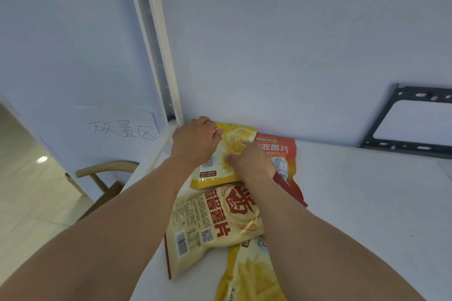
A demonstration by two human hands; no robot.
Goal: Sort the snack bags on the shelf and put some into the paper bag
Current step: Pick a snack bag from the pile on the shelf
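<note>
Place: on the white shelf (pixel 354 203), against the pale wall (pixel 269 44), four snack bags lie close together.
Far yellow bag (pixel 234 144): lies flat near the wall, its right edge overlapping the orange bag (pixel 281 151); both hands are on it.
Left hand (pixel 193 142): rests on the far yellow bag's upper left corner, its grip curled over the bag's top edge.
Right hand (pixel 252 164): lies on the middle of the same bag, fingers bent down and its grip pinching the wrapper; how tightly, I cannot tell.
Orange bag: flat beside the wall, partly covered by the far yellow bag and the right hand; a dark red edge (pixel 291 190) sticks out below it, past the right wrist.
Cream bag (pixel 208 225): lies just below the far yellow bag, tilted, with red lettering and a barcode facing up; the right forearm crosses its right side.
Near yellow bag (pixel 249 273): nearest the camera, its upper part tucked under the cream bag and under the right forearm.
Left of the shelf: a white upright post (pixel 156 39), a sheet with handwritten characters (pixel 122 129), and a wooden chair (pixel 105 178) on the floor.
Right of the bags: a black metal bracket (pixel 381 124) on the wall.
</note>
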